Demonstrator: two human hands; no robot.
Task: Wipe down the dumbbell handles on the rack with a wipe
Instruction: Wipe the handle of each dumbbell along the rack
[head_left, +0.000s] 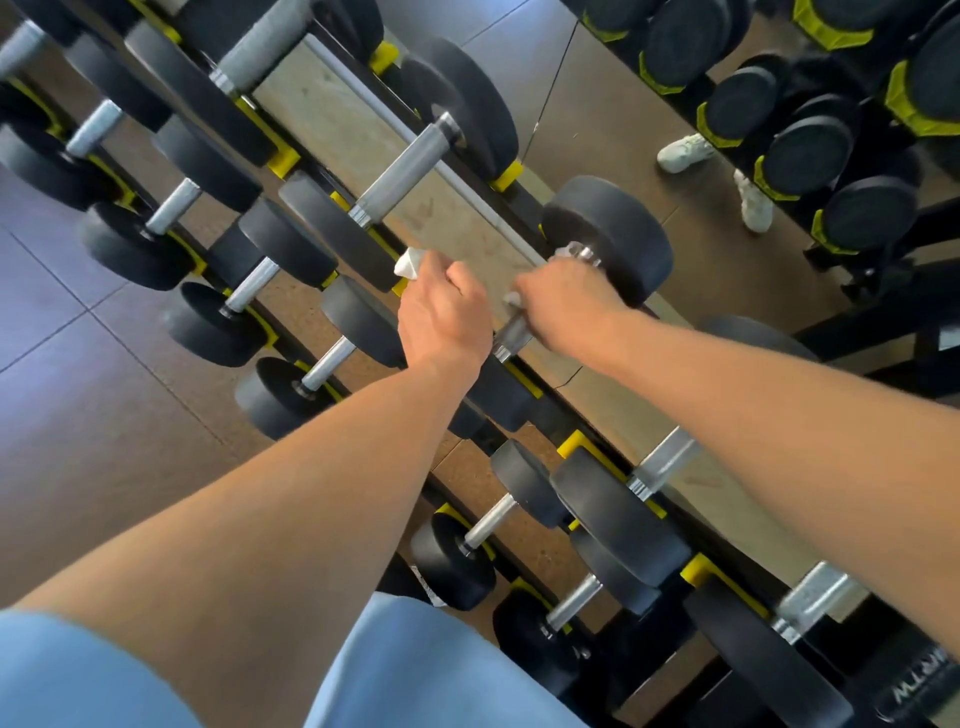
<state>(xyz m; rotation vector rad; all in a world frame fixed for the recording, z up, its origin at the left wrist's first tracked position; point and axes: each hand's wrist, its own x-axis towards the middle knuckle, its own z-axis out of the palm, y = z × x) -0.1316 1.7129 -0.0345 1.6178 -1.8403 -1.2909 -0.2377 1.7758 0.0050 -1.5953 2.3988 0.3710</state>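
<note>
On the top tier of the rack (524, 382), the right hand (558, 304) curled around a dumbbell handle (511, 330), white tissue showing beneath its fingers, while the left hand (441, 317) clutched a wipe (408, 264) just beside it.

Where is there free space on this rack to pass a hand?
Free: above the bare handle between its two black heads, left of the left hand. Crowded: the handle the right hand grips, with both hands and the wipe close together.

floor (78, 415): dark tiles | wall: mirror (623, 119) | light: soft glare on tiles
</note>
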